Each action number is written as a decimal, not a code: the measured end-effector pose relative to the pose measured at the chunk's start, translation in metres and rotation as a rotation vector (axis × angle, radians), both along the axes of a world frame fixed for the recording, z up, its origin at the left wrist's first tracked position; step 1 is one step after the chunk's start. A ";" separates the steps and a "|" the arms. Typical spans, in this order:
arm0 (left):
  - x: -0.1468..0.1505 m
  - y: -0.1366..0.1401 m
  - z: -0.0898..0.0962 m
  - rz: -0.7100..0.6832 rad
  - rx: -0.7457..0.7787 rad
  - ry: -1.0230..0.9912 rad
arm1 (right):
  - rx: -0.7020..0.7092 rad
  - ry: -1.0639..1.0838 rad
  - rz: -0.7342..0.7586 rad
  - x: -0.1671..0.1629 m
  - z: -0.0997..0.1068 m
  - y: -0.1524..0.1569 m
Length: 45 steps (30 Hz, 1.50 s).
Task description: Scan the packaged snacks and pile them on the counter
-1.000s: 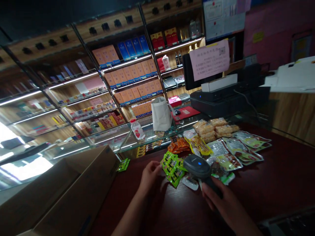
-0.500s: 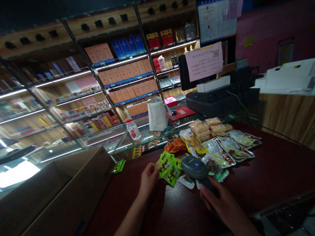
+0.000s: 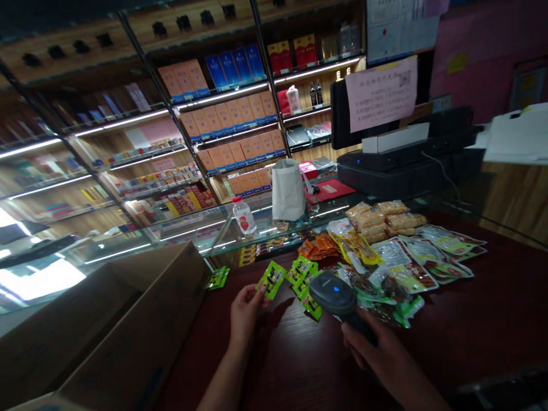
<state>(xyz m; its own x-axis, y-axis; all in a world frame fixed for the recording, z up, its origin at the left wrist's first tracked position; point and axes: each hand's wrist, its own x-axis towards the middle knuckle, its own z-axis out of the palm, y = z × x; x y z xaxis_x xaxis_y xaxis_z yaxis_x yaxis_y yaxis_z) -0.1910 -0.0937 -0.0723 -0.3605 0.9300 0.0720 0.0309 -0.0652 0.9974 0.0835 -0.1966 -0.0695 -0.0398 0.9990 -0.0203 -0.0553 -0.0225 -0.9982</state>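
Note:
Pinched in my left hand [image 3: 247, 311] is a green snack packet [image 3: 271, 279], raised a little off the dark red table [image 3: 295, 365]. My right hand [image 3: 377, 342] grips the handle of a black barcode scanner [image 3: 336, 297] with a blue light on top. Several like green packets [image 3: 303, 277] lie in a loose pile just left of the scanner's head, which hides part of the goods behind it. A few more green packets [image 3: 218, 278] rest by the cardboard box at the left.
An open cardboard box [image 3: 180, 297] stands at the left. Orange packets [image 3: 317, 246], a yellow-edged bag [image 3: 355, 245], tan packs [image 3: 372, 220] and clear pouches [image 3: 405, 265] cover the table's far right. Behind are a bottle [image 3: 244, 217], a white bag [image 3: 288, 191] and a monitor [image 3: 340, 120].
My left hand has drawn one green packet leftward, away from the pile. The scanner in my right hand stays near the pile. The view has shifted slightly, moving the background rightward.

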 end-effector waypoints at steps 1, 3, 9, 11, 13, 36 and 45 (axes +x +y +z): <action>-0.001 0.000 0.002 0.012 0.005 0.000 | -0.013 -0.004 0.000 -0.003 -0.001 0.001; -0.002 -0.002 0.005 0.034 0.017 0.017 | -0.035 -0.022 0.001 -0.008 -0.003 0.001; -0.002 -0.004 0.008 0.044 0.071 0.082 | -0.004 -0.147 0.023 -0.014 0.003 -0.004; -0.001 -0.003 0.006 0.039 0.067 0.075 | -0.014 -0.187 0.038 -0.014 0.007 -0.005; -0.001 -0.003 0.003 0.037 0.060 0.059 | -0.022 -0.216 0.074 -0.014 0.011 -0.004; -0.040 0.015 -0.004 0.300 0.071 -0.167 | 0.051 -0.210 -0.010 -0.013 0.003 -0.001; -0.103 0.042 0.008 0.695 0.117 -0.357 | -0.018 -0.188 0.062 0.006 0.011 -0.003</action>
